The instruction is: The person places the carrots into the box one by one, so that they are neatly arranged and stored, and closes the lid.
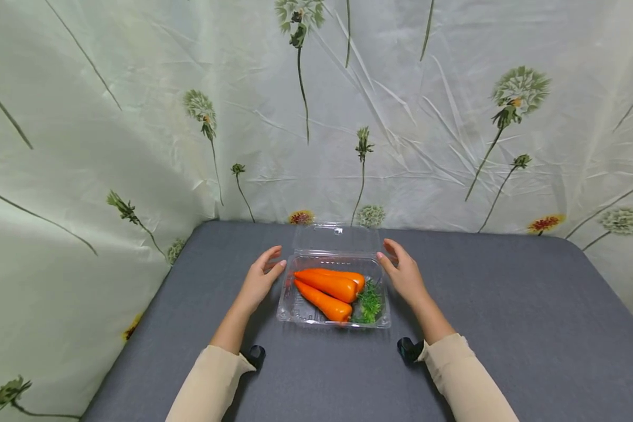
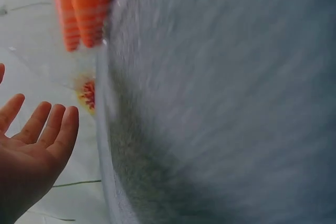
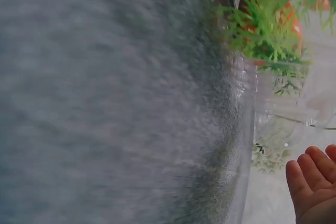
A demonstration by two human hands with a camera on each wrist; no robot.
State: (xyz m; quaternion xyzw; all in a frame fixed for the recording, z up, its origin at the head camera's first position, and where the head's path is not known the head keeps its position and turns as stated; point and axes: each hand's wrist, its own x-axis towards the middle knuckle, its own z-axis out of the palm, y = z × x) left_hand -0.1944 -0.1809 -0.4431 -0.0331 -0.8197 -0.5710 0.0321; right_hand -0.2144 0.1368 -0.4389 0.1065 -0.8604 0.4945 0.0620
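A clear plastic clamshell box point(image 1: 302, 309) lies on the table with its lid point(image 1: 337, 239) folded back, away from me. Inside are three orange carrots point(image 1: 324, 300), their thin ends to the left, and feathery green tops point(image 1: 370, 303) at the right. My left hand point(image 1: 257, 282) is beside the box's left side, fingers loosely bent and holding nothing. At the right, near the hinge corner, my right hand point(image 1: 406, 278) has relaxed fingers; whether its thumb touches the rim I cannot tell. Both wrist views show spread or relaxed fingers point(image 2: 65, 135) with nothing gripped.
A dark grey cloth covers the table point(image 1: 506, 316), which extends widely to the right of the box. Behind and to the left hangs a pale curtain point(image 1: 253, 76) printed with dandelions, meeting the table's back edge just beyond the lid. Black straps point(image 1: 410, 350) sit at both wrists.
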